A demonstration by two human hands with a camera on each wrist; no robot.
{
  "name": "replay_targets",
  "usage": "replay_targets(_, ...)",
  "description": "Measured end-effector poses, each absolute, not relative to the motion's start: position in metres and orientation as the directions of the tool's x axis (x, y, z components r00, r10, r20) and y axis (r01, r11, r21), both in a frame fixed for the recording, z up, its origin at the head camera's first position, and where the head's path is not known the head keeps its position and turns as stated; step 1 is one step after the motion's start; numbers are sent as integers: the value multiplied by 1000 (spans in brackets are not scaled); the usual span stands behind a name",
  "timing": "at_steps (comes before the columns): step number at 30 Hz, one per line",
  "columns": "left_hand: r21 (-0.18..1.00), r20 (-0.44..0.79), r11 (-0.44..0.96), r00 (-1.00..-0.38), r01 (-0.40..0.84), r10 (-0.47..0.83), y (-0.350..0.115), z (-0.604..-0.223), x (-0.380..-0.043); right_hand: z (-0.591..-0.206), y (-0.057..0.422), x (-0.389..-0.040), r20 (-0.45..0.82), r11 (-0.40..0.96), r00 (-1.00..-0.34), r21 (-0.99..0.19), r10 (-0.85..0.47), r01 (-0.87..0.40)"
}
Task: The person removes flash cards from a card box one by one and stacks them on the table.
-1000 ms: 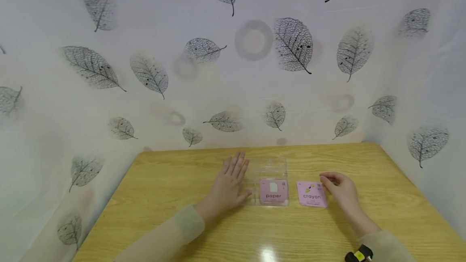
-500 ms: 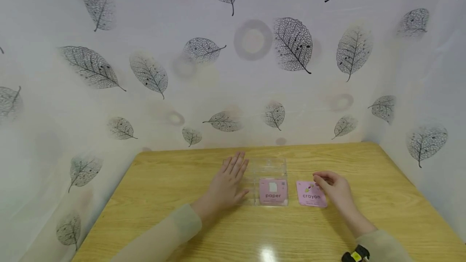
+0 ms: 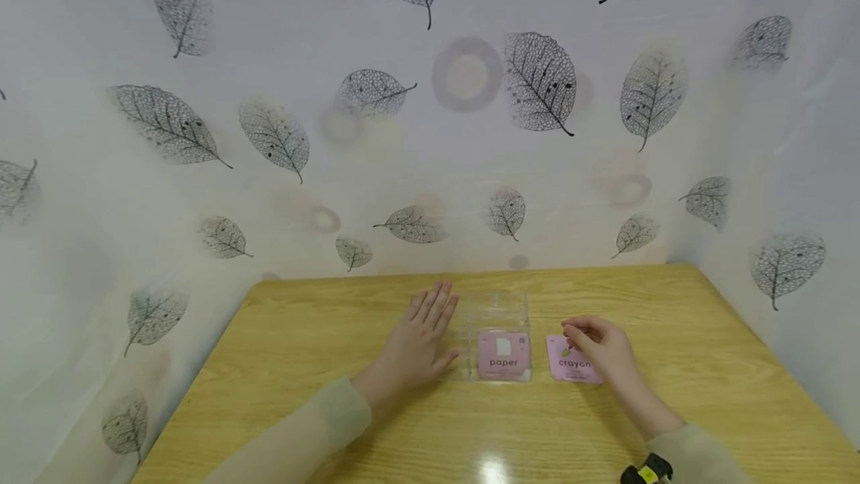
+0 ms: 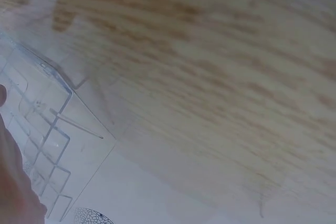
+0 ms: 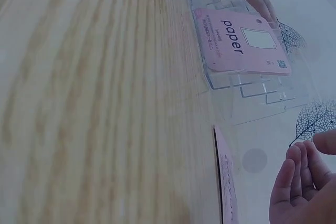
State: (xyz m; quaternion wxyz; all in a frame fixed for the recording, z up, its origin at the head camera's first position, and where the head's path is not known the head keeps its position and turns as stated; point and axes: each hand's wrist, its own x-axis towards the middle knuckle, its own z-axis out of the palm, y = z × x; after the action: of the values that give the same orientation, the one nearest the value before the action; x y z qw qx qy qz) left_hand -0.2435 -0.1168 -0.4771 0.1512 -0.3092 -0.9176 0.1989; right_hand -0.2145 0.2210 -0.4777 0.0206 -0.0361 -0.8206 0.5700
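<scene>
Here's the left hand (image 3: 418, 349), spread broad and flat over the left side of the clear tray (image 3: 497, 311), fingers straight toward the far side, thumb out to the right. Over on the right, the right hand (image 3: 605, 347) hovers above the far right corner of the crayon card (image 3: 573, 372), relaxed fingers bent, just a narrow gap to the thumb. That card lies flat on the table (image 3: 302, 379), right of the tray, top edge pointing far, its word running left to right; a long axis is hard to call. The paper card (image 3: 504, 357) sits in the tray's near right part, facing likewise.
</scene>
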Motion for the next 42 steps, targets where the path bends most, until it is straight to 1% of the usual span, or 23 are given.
replay_targets(7, -450, 144, 738, -775, 503, 616, -117, -477, -244, -476, 211, -217, 12, 345, -998, -939, 56, 9)
replay_targets(17, -457, 149, 737, -774, 498, 616, -117, -479, -243, -476, 204, -215, -21, 314, -999, -949, 26, 28)
replay_targets(23, -454, 147, 739, -776, 498, 613, -115, -478, -243, -477, 199, -217, -7, 317, -1000, -949, 6, 9)
replay_targets(32, -454, 145, 738, -776, 499, 614, -114, -478, -241, -479, 194, -216, -21, 307, -1000, -952, 14, 24)
replay_targets(42, -435, 165, 750, -774, 499, 611, -115, -482, -244, -479, 187, -217, 4, 287, -1000, -958, -1, -4)
